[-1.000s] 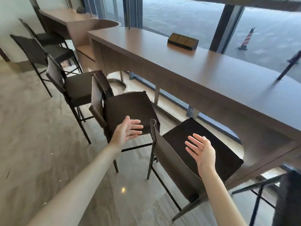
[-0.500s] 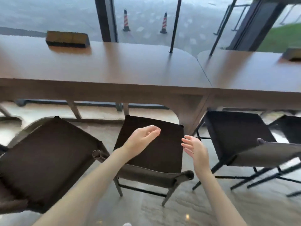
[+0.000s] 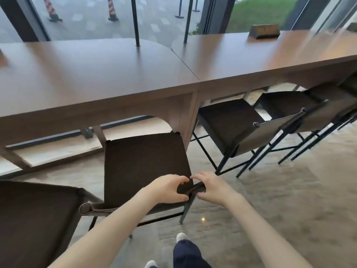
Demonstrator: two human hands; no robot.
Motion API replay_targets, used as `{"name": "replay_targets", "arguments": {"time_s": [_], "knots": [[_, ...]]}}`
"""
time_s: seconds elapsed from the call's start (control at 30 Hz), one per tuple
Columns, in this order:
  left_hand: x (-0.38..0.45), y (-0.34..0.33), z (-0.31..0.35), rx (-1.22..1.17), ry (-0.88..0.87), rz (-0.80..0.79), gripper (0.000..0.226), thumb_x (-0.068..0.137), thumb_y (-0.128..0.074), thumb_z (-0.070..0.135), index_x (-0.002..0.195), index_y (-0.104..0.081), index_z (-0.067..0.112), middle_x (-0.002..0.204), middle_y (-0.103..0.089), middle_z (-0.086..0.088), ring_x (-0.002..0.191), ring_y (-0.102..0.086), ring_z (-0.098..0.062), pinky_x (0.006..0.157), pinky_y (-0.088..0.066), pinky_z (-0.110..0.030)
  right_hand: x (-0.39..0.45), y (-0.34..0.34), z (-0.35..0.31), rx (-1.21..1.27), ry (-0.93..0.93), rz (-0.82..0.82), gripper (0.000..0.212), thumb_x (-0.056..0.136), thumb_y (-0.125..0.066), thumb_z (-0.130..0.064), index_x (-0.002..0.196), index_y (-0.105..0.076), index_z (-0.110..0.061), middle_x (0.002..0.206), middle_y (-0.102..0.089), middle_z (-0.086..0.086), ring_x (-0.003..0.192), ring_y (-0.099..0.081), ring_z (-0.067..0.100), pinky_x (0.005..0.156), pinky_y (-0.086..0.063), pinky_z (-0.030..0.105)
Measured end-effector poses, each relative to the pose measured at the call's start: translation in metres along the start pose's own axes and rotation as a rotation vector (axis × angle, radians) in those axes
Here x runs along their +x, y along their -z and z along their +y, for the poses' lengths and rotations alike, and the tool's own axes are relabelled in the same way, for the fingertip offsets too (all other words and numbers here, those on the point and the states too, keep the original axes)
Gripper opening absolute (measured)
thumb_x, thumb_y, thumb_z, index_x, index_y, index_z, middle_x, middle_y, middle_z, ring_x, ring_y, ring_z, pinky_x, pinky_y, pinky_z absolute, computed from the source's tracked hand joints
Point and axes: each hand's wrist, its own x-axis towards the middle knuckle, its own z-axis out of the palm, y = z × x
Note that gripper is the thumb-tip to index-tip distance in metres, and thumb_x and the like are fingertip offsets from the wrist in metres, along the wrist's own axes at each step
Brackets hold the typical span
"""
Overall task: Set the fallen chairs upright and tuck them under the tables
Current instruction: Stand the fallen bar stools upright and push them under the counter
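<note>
Both hands, left (image 3: 170, 188) and right (image 3: 210, 187), clutch chair (image 3: 143, 163) backrest (dark, padded).

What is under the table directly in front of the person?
Under the table, the front edge of the chair both hands grip reaches just below the tabletop edge, beside a table leg. Pale floor shows beneath; the tabletop hides the rest.

— Left hand (image 3: 168, 188)?
— Reaching forward on a bare forearm, fingers curled, thumb and fingertips pinching the chair back (image 3: 190, 191) near its right end.
— Right hand (image 3: 210, 187)?
— Alongside, gripping that same right end, fingertips nearly touching the left's. Both forearms stretched out, converging.
</note>
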Motion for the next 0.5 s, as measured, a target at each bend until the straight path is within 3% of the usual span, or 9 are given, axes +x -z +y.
{"name": "replay_targets", "arguments": {"time_s": [0.17,0.27,0.5], "knots": [[0.008,-0.018,-0.005,0.065,0.051,-0.096,0.032,0.090,-0.052,0.037,0.119,-0.059,0.023,0.107,-0.065,-0.004,0.099,-0.059,-0.023,0.082,-0.048,-0.034,0.023,-0.008,0.001,-0.341,-0.003,-0.072,0.024,0.087,-0.057,-0.027,0.107,-0.066,-0.015,0.107,-0.062,0.008,0.103,-0.060,0.031,0.079,-0.047,0.034],[0.008,-0.025,-0.006,-0.001,0.063,-0.097,0.022,0.093,-0.046,0.027,0.101,-0.063,0.017,0.090,-0.067,-0.006,0.081,-0.060,-0.025,0.072,-0.051,-0.037,0.030,-0.013,0.009,-0.434,0.077,-0.117,0.026,0.093,-0.051,-0.029,0.101,-0.068,-0.012,0.104,-0.063,0.009,0.096,-0.062,0.033,0.070,-0.042,0.032],[0.012,-0.029,-0.011,0.014,0.093,-0.063,0.025,0.100,-0.037,0.027,0.101,-0.061,0.017,0.090,-0.064,-0.005,0.077,-0.061,-0.024,0.071,-0.051,-0.039,0.044,-0.009,0.027,-0.421,0.226,-0.179,0.029,0.096,-0.048,-0.031,0.098,-0.067,-0.009,0.099,-0.065,0.010,0.091,-0.062,0.034,0.074,-0.048,0.038]]}}
